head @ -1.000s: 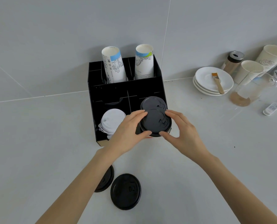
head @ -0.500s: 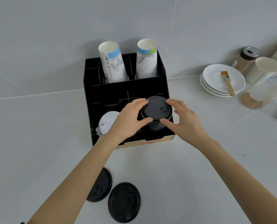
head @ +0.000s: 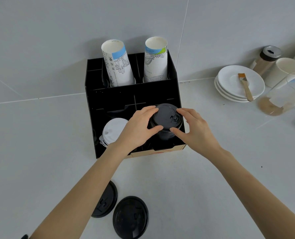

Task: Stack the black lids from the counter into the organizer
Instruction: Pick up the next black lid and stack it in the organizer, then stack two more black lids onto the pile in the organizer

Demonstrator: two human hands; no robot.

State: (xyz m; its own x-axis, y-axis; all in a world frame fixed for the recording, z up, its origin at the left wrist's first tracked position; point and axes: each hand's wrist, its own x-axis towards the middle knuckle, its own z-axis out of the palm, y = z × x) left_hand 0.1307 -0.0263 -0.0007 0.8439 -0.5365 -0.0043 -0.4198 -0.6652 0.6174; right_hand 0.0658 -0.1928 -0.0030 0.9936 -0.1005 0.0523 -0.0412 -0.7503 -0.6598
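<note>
A black organizer (head: 112, 99) stands against the wall. In its front right compartment sits a stack of black lids (head: 165, 118). My left hand (head: 138, 128) and my right hand (head: 193, 128) both grip the top of that stack from either side, fingers curled on the rim. Two more black lids lie on the counter near me: one (head: 130, 217) fully visible, the other (head: 107, 200) partly hidden under my left forearm. White lids (head: 113, 130) fill the front left compartment.
Two sleeves of paper cups (head: 119, 64) (head: 155, 61) stand in the organizer's back slots. At the right are stacked white plates (head: 229, 83) with a brush (head: 245, 87), a shaker jar (head: 267, 57), paper cups (head: 284, 71) and a clear pitcher (head: 281, 97).
Both hands carried the black lids forward and lowered them onto the stack in the front right compartment. The camera moved closer to the organizer.
</note>
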